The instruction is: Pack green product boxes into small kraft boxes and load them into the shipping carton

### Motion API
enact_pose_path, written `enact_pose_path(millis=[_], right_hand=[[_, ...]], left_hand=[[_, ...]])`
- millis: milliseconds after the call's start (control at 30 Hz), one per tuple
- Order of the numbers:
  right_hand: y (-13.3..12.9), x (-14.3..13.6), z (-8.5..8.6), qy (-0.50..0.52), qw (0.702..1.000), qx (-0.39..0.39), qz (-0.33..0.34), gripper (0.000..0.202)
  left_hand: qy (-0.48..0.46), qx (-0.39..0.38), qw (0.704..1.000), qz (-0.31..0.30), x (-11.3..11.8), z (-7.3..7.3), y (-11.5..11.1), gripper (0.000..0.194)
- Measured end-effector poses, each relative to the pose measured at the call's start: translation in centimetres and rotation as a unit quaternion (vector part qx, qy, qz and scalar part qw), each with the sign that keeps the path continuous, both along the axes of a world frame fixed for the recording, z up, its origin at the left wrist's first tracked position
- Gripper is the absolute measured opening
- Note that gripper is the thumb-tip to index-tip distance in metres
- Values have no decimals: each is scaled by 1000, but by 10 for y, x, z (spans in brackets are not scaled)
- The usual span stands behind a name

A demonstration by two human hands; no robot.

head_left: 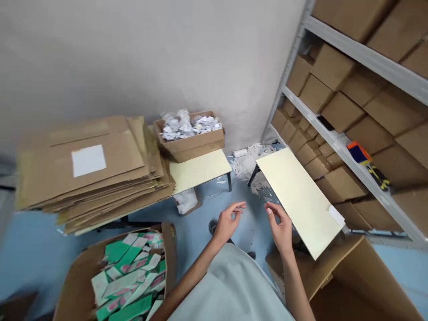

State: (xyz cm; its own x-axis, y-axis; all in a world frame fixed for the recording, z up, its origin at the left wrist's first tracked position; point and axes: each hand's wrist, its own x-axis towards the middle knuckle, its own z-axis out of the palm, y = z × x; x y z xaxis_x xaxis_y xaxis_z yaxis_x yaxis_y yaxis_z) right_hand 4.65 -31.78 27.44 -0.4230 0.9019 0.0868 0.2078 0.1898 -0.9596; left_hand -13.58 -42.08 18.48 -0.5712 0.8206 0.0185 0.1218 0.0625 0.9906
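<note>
My left hand is held in the air in front of my body, its fingers loosely bent and the thumb a little apart from them. Facing it across a small gap, my right hand is also loosely curved, thumb and fingers apart. I see nothing in either hand. The right hand is nearest to a pale yellow table, seen beside and beyond it. Below both hands lies the blue floor.
On the left, flattened cardboard is stacked on another table, beside a box of crumpled white scraps. A carton of green-and-white pieces stands lower left. An opened carton is lower right. Shelves hold boxes and an orange-blue item.
</note>
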Motion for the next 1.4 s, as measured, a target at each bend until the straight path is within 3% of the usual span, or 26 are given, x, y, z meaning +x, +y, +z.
enact_pose_path(millis=[133, 300, 400, 500, 633, 767, 967, 1200, 1400], right_hand=[[5, -109, -8, -15, 995, -7, 98, 36], [-5, -239, -15, -18, 969, -19, 247, 36], [-14, -300, -17, -16, 948, -29, 318, 35], [-17, -350, -24, -20, 920, -50, 388, 34], [-15, -407, -35, -55, 865, -69, 494, 31], [-15, -453, -37, -69, 788, -62, 609, 28], [-41, -496, -48, -93, 667, -57, 737, 28], [-118, -496, -56, -160, 536, -57, 827, 31], [-219, -479, -84, -216, 497, -43, 840, 33]], left_hand=[[12, 27, 993, 112, -85, 14, -26, 33], [34, 22, 966, 255, -186, 26, -77, 37], [28, 10, 941, 338, -223, 27, -106, 43], [14, -6, 912, 411, -241, 23, -123, 46], [-12, -34, 864, 503, -241, 17, -130, 41], [-38, -63, 800, 595, -229, 14, -122, 32], [-74, -82, 719, 686, -203, 12, -115, 44], [-149, -66, 594, 787, -160, -9, -145, 50], [-189, -22, 542, 819, -135, -25, -217, 40]])
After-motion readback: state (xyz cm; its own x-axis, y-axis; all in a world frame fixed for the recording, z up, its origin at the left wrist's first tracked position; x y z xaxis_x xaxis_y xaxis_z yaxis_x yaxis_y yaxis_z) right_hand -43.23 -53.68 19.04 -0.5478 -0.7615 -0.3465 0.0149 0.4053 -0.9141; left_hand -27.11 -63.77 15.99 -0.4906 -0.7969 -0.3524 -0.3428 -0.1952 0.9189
